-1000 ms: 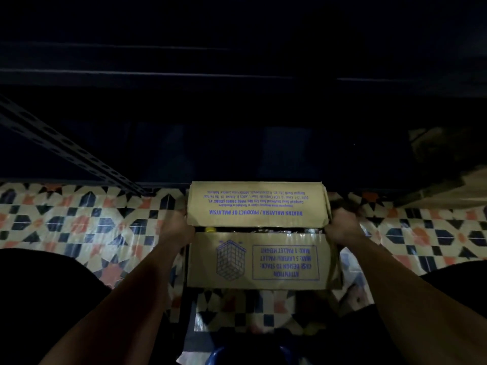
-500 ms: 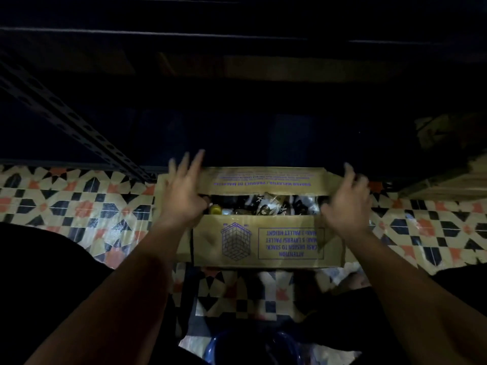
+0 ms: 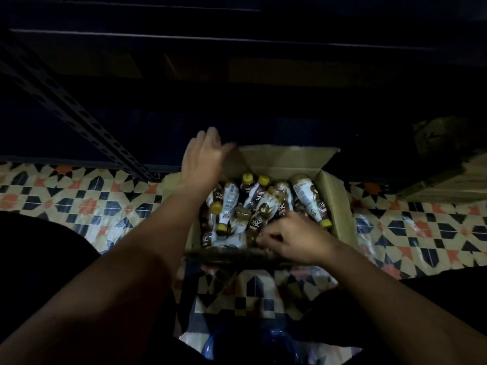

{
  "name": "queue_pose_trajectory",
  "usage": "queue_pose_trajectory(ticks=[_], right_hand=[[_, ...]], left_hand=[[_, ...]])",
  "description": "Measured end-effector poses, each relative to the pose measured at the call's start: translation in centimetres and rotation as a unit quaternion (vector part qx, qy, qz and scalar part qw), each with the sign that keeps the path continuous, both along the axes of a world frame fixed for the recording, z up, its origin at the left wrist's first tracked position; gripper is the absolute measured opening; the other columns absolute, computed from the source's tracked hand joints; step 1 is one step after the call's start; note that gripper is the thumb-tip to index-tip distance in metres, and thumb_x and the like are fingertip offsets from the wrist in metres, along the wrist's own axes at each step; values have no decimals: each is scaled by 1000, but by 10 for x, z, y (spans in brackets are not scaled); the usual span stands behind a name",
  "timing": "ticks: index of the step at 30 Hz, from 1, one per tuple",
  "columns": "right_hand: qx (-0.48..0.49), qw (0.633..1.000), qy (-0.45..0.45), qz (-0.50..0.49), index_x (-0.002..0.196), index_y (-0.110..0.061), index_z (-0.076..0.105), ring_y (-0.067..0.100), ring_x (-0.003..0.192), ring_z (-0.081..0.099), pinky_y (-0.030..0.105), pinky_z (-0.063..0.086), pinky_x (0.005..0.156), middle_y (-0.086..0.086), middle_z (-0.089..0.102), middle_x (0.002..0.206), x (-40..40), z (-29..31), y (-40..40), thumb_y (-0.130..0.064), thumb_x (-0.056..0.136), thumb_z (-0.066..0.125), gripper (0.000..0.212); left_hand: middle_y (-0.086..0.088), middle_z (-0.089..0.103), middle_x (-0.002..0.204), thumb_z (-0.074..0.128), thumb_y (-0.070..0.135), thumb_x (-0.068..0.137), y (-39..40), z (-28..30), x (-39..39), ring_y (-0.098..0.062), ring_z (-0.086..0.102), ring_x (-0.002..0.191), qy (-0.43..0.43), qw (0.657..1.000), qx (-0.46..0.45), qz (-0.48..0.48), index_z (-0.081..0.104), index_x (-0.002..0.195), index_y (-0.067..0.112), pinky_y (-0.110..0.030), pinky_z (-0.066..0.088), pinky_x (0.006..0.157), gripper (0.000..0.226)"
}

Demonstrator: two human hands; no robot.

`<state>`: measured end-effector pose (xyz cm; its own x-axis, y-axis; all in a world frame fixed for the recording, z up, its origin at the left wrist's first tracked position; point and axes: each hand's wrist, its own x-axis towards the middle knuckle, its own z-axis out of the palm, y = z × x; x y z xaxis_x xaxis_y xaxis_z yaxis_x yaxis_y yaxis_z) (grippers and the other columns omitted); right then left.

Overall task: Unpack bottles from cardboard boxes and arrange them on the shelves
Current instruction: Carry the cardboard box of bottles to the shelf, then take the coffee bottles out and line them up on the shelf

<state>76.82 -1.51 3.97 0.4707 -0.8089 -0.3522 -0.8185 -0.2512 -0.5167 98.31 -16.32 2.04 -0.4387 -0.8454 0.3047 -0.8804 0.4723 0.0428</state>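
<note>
A cardboard box (image 3: 335, 204) stands open on the patterned floor in front of me. Several small bottles (image 3: 266, 206) with yellow caps and white-and-dark labels lie jumbled inside it. My left hand (image 3: 203, 160) is at the box's far left corner, its fingers straight against the left flap and blurred by motion. My right hand (image 3: 292, 239) is at the near rim, with its fingers curled round the edge of the near flap, which is folded down towards me. The dark shelves (image 3: 237, 39) rise just behind the box.
A slotted metal shelf upright (image 3: 79, 111) runs diagonally at the left. Another cardboard box (image 3: 448, 177) sits at the right by the shelf base. A blue object (image 3: 276, 341) lies near my feet. The tiled floor (image 3: 79, 198) shows on both sides.
The box flaps, closed a second ago, are now spread apart and the bottles are exposed. My left hand moved up to the far left flap and my right hand came down to the near rim.
</note>
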Motion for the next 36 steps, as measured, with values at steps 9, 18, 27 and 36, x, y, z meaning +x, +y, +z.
queue_pose_trajectory(ticks=[9, 18, 27, 36], right_hand=[[-50, 982, 76, 168, 146, -26, 43, 31, 128, 44, 42, 44, 103, 14, 40, 150, 18, -56, 35, -80, 85, 46, 81], [-193, 922, 212, 260, 152, -26, 24, 37, 126, 53, 43, 48, 97, 16, 54, 142, 33, -112, 39, -55, 81, 65, 87], [-162, 968, 109, 155, 150, -30, 37, 30, 127, 47, 44, 43, 97, 13, 44, 145, 8, -99, 19, -65, 99, 41, 62], [-151, 947, 268, 94, 148, -24, 44, 41, 146, 34, 56, 30, 116, 20, 41, 155, 9, -117, -30, -19, 74, 83, 84]], left_hand=[[-17, 0, 169, 62, 1, 92, -29, -23, -14, -39, 5, 155, -109, 969, 222, 21, 4, 163, 29, -55, 15, 125, 96], [-2, -5, 172, 42, 22, 107, -29, -64, 6, -25, -3, 158, -98, 917, 386, 7, 3, 163, 33, -60, 11, 124, 70], [-4, -4, 171, 68, 11, 88, 5, -78, 57, -24, -7, 157, -30, 950, 284, -126, 16, 162, 31, -54, -5, 126, 93], [-3, 41, 159, 71, 17, 87, 41, -95, 40, -19, 29, 151, -38, 965, 259, -31, 42, 151, 19, -39, -14, 125, 71]])
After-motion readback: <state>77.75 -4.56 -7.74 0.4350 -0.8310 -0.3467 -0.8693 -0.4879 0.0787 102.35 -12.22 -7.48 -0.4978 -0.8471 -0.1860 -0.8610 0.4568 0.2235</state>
